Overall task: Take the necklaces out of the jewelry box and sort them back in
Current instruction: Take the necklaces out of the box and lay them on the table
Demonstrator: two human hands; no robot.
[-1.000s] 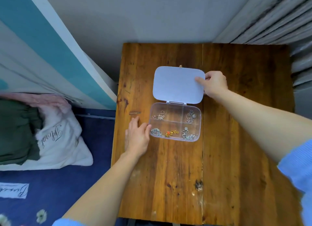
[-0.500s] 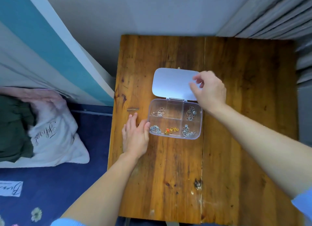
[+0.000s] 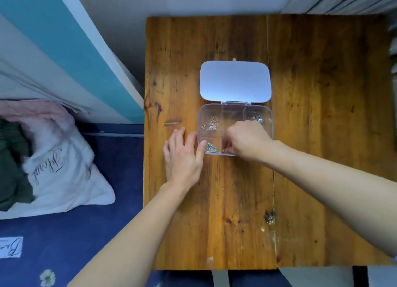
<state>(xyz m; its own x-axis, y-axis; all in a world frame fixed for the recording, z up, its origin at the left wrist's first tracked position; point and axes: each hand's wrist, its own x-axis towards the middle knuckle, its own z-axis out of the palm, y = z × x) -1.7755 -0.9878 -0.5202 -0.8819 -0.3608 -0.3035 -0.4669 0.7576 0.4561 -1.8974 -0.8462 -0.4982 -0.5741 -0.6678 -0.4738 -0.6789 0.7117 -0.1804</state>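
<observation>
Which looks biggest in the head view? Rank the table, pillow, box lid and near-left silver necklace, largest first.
1. table
2. pillow, though it lies lower and farther from the camera, so it may look smaller than it is
3. box lid
4. silver necklace

The clear, divided jewelry box (image 3: 270, 123) lies open between the hands, its white lid (image 3: 235, 81) folded flat beyond them. A rose-gold necklace (image 3: 211, 123) sits ahead of the left hand (image 3: 182, 155). A silver chain (image 3: 210, 147) lies beside its thumb, and a silver pendant necklace (image 3: 256, 117) lies beyond the right hand (image 3: 247, 140), whose fingertips pinch a gold necklace (image 3: 223, 151).
</observation>
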